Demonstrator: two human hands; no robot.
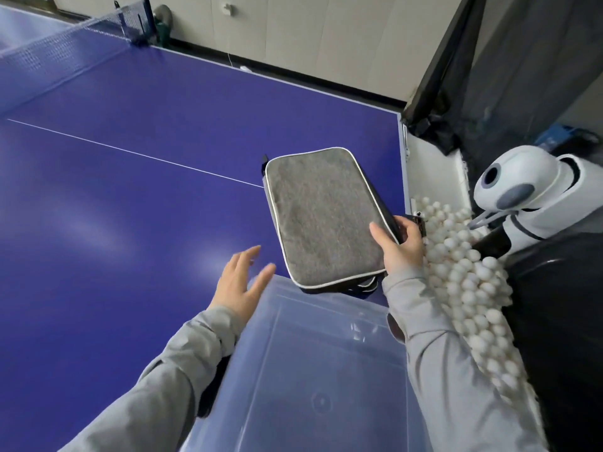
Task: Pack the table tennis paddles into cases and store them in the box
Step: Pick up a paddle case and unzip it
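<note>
The right hand [399,246] was clamped on the lower right edge of the grey paddle case [323,216], thumb laid across the top face and fingers curled underneath. The case was closed as far as the view showed, tilted, and carried above the blue counter [146,197], its near corner overhanging the far rim of the clear plastic box [313,363] at about 12 o'clock from the box centre. Whether a paddle was inside could not be told.

The left hand [243,283] was spread, fingers straight and apart, holding nothing, just beside the far left corner of the box at about 10 o'clock.

Status, as a judgement: casing appeared complete for this item; storing was not yet done. No case was visible inside the box. No loose paddle was visible on the counter, so the remaining count could not be determined.

A heap of white balls [466,275] lay at 3 o'clock from the box, beside a white ball machine [522,190].
</note>
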